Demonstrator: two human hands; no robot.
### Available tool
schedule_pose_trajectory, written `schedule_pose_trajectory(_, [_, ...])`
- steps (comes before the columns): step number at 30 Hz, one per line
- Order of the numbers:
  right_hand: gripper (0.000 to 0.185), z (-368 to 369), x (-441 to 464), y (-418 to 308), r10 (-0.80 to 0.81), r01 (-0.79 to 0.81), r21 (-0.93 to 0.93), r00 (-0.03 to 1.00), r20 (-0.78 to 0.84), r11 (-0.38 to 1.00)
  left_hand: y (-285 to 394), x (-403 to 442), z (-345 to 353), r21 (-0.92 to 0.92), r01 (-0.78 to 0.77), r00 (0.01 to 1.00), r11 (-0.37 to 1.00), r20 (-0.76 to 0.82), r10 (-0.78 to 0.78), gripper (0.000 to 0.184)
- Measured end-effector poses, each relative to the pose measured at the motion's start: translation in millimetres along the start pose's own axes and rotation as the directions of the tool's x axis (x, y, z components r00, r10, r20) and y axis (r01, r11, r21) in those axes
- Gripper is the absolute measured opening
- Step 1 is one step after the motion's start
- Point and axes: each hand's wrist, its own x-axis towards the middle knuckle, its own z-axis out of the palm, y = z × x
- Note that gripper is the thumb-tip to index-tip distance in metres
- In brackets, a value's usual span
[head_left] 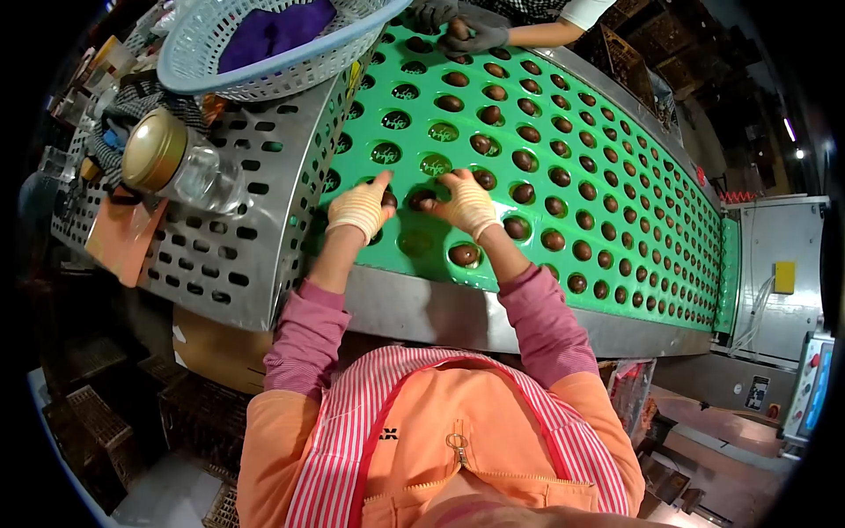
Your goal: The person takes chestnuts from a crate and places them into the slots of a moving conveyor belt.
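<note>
The left hand (359, 209), in a cream striped glove, has its thumb and a finger a little apart around an egg-shaped brown thing (389, 201). I can't tell if they squeeze it. The right hand (466, 202), in the same kind of glove, has thumb and finger well apart. Its thumb tip is at the edge of another brown thing (421, 199), which sits in a hole between the two hands.

Both hands are over a green sheet (509, 273) full of round holes. Rows of brown things go far off to the right of the right hand. A metal strip (458, 310) lies under the wrists, between the sheet and the person.

Just left of the left hand, a metal stand with slots (286, 163) rises like a wall and blocks that side. On it are a jar with a gold lid (154, 151) and an orange flat thing (123, 233). Past the left hand, a blue-rimmed basket (290, 69) with purple cloth (273, 35) leans over the stand. Past the right hand, at the far edge, is another person's grey-gloved hand (482, 38).
</note>
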Motion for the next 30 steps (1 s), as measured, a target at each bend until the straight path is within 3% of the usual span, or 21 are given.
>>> schedule_pose_trajectory(2, [0.051,-29,14,-12,0.028,-0.027,0.065,0.999,-0.016,0.998,12,8,-20,0.075,-0.036,0.989,0.997,-0.139,0.046,0.057])
schedule_pose_trajectory(4, [0.056,-17,46,2,-0.120,0.119,-0.022,0.992,-0.025,0.993,5,53,-10,0.189,-0.195,0.910,0.962,-0.331,0.249,0.053])
schedule_pose_trajectory(5, [0.061,-14,58,8,-0.154,0.158,-0.075,0.986,0.067,0.985,0,75,4,0.250,-0.295,0.829,0.922,-0.414,0.377,0.053])
schedule_pose_trajectory(6, [0.066,-12,67,10,-0.180,0.200,-0.119,0.970,0.164,0.973,-6,94,24,0.185,-0.314,0.856,0.931,-0.370,0.362,0.054])
schedule_pose_trajectory(8, [0.069,-27,80,7,-0.246,0.259,-0.132,0.963,0.112,0.957,-17,124,60,0.046,-0.330,0.906,0.943,-0.266,0.330,0.056])
schedule_pose_trajectory(9, [0.066,-40,85,2,-0.258,0.263,-0.130,0.964,0.055,0.956,-16,118,57,0.025,-0.331,0.865,0.943,-0.392,0.314,0.051])
schedule_pose_trajectory(10, [0.064,-48,92,1,-0.265,0.262,-0.128,0.964,-0.004,0.957,-16,115,59,0.031,-0.279,0.876,0.960,-0.402,0.268,0.048])
schedule_pose_trajectory(11, [0.058,-49,103,0,-0.382,0.363,-0.156,0.917,-0.118,0.919,-14,113,62,0.039,-0.231,0.882,0.972,-0.413,0.226,0.045])
schedule_pose_trajectory(12, [0.053,-45,118,4,-0.466,0.449,-0.156,0.880,-0.092,0.880,-13,113,66,0.049,-0.185,0.884,0.982,-0.429,0.188,0.042])
schedule_pose_trajectory(14, [0.049,-3,149,38,-0.691,0.651,-0.277,0.719,-0.071,0.707,-21,119,68,-0.129,-0.387,0.820,0.913,-0.501,0.277,0.031])
schedule_pose_trajectory(15, [0.047,2,144,41,-0.601,0.602,-0.154,0.797,0.060,0.784,-27,120,62,-0.194,-0.424,0.846,0.884,-0.433,0.311,0.030])
schedule_pose_trajectory(17, [0.046,-11,129,40,-0.554,0.541,-0.122,0.815,-0.168,0.832,-35,119,56,-0.324,-0.466,0.862,0.823,-0.377,0.339,0.030])
schedule_pose_trajectory(19, [0.044,-16,112,56,-0.467,0.498,-0.055,0.763,-0.447,0.865,-32,117,57,-0.316,-0.542,0.778,0.779,-0.538,0.323,0.031])
schedule_pose_trajectory(20, [0.043,-5,108,79,-0.408,0.409,-0.137,0.704,-0.582,0.902,-29,115,57,-0.305,-0.578,0.727,0.757,-0.613,0.308,0.031])
schedule_pose_trajectory(21, [0.042,-4,100,92,-0.365,0.314,-0.190,0.740,-0.564,0.930,-22,110,50,-0.159,-0.529,0.681,0.834,-0.665,0.306,0.030])
schedule_pose_trajectory(22, [0.042,-3,92,102,-0.317,0.214,-0.243,0.772,-0.551,0.946,-15,107,48,-0.164,-0.534,0.699,0.829,-0.637,0.325,0.028])
schedule_pose_trajectory(23, [0.040,3,86,113,-0.308,0.206,-0.293,0.879,-0.363,0.934,-7,105,46,-0.166,-0.541,0.713,0.825,-0.610,0.345,0.027])
schedule_pose_trajectory(24, [0.037,4,77,101,-0.305,0.191,-0.350,0.902,-0.306,0.917,2,102,44,-0.165,-0.547,0.725,0.820,-0.584,0.366,0.026])
schedule_pose_trajectory(26, [0.037,5,80,110,-0.352,0.238,-0.392,0.902,-0.249,0.889,27,97,53,-0.113,-0.544,0.775,0.832,-0.449,0.445,0.026])
schedule_pose_trajectory(28, [0.038,-13,99,102,-0.315,0.227,-0.274,0.887,-0.339,0.935,39,97,78,-0.111,-0.530,0.815,0.841,-0.341,0.469,0.028])
schedule_pose_trajectory(30, [0.034,-24,127,106,-0.431,0.252,-0.408,0.788,-0.440,0.878,42,97,92,-0.076,-0.516,0.787,0.853,-0.435,0.438,0.027])
